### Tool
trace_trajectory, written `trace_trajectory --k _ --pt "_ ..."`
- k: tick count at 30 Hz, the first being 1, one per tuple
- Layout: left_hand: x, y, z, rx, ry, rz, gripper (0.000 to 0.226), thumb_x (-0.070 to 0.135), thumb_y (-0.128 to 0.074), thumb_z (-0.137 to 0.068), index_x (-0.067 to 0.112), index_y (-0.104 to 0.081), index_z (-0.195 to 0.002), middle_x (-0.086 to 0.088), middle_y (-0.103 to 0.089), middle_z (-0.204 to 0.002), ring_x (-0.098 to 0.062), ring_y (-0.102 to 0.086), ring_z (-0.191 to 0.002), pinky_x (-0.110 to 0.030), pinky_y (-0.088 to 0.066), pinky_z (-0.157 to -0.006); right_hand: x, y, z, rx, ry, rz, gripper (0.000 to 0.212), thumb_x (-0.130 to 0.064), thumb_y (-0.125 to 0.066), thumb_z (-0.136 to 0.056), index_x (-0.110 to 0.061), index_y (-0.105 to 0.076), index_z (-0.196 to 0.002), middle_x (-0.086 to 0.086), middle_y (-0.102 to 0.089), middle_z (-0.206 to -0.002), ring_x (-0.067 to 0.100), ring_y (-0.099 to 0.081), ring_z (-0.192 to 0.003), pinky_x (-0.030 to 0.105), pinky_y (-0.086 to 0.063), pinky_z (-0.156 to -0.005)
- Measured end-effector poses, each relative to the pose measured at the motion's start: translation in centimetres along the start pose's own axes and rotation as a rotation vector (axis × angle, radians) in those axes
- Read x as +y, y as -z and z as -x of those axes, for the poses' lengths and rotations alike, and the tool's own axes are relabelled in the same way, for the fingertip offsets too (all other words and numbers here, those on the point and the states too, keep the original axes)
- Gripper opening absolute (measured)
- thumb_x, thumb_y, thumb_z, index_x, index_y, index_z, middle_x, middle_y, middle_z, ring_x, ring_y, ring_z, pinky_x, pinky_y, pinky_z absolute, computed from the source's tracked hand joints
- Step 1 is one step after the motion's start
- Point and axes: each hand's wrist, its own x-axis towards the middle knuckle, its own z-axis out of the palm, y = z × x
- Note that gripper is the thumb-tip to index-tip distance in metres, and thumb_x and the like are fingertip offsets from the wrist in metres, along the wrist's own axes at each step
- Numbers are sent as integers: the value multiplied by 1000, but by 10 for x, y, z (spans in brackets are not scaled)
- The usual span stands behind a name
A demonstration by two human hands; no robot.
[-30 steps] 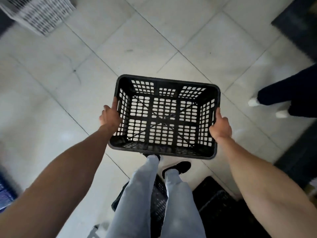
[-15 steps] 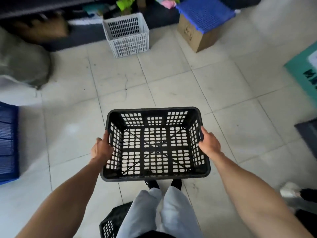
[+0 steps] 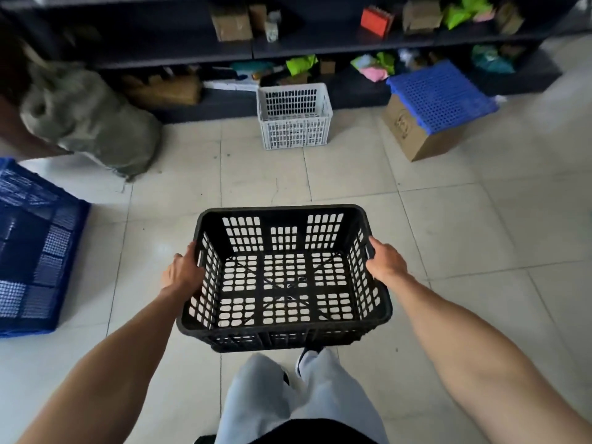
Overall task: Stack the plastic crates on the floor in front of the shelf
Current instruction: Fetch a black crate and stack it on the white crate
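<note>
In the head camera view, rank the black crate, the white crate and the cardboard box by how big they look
Largest to smallest as they appear:
1. black crate, held close to the camera by the left hand and right hand
2. cardboard box and white crate: too alike to rank.
Nearness inflates the black crate, so true sizes are unsure.

Black lattice crate [image 3: 285, 280]; white slotted crate [image 3: 294, 116]; blue perforated crates [image 3: 442, 94] [image 3: 28, 251]; pale grey tiled floor [image 3: 448, 235].
</note>
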Motion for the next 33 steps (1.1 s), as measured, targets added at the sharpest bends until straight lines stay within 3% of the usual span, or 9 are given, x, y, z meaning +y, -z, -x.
trace_trajectory --k 2,4,6,8,15,20,23,30,33 --pt "8 11 -15 19 16 44 75 9 -50 -83 39 -30 -149 -18 -56 -109 -38 -63 -82 -47 -58 -74 -13 16 -19 10 23 -9 76 -8 -50 -85 -31 -30 -154 9 -60 -128 29 -65 -107 37 -55 -89" --pt "15 21 -26 31 8 78 76 6 -50 -85 38 -30 -150 -17 -54 -107 -32 -61 -73 -40 -56 -60 -26 31 -36 24 60 2 75 -9 -51 -85 -31 -30 -154 11 -60 -124 31 -65 -106 39 -56 -89" --pt "22 31 -36 32 0 84 76 4 -50 -87 39 -28 -151 -14 -52 -105 -23 -55 -64 -29 -43 -45 -41 45 -50 32 89 15 75 -10 -51 -85 -30 -30 -154 12 -60 -120 33 -64 -106 39 -55 -89" --pt "27 45 -50 38 -3 58 76 6 -50 -87 41 -26 -151 -12 -51 -105 -18 -50 -61 -24 -35 -42 -57 57 -62 45 101 17 76 -10 -52 -85 -29 -30 -155 12 -59 -119 33 -63 -107 38 -54 -89" --pt "52 89 -126 52 -7 33 74 14 -50 -85 38 -27 -151 -15 -58 -114 -31 -59 -83 -39 -50 -66 -114 90 -109 74 114 67 68 -13 -51 -85 -25 -35 -150 15 -55 -120 37 -62 -106 39 -52 -91" --pt "71 116 -185 24 -64 56 75 12 -47 -86 37 -25 -152 -13 -57 -112 -28 -63 -77 -39 -56 -63 -149 106 -146 95 80 46 68 -10 -50 -83 -26 -38 -148 11 -58 -110 33 -65 -95 40 -56 -83" --pt "89 131 -215 25 -71 43 74 13 -48 -86 37 -26 -151 -14 -56 -118 -26 -60 -79 -37 -51 -62 -163 117 -168 100 68 62 72 -10 -50 -85 -28 -32 -152 12 -56 -114 33 -64 -98 38 -55 -82" --pt "147 145 -281 24 -98 30 74 17 -51 -82 38 -29 -150 -15 -56 -122 -38 -63 -99 -45 -54 -84 -176 153 -238 97 24 56 72 -10 -51 -86 -28 -30 -153 12 -55 -114 33 -65 -97 39 -56 -83" --pt "179 149 -313 24 -99 14 73 17 -53 -82 39 -33 -149 -14 -58 -123 -35 -64 -94 -40 -55 -75 -179 171 -280 92 4 22 71 -8 -50 -84 -27 -35 -150 12 -59 -114 33 -65 -99 39 -56 -85"
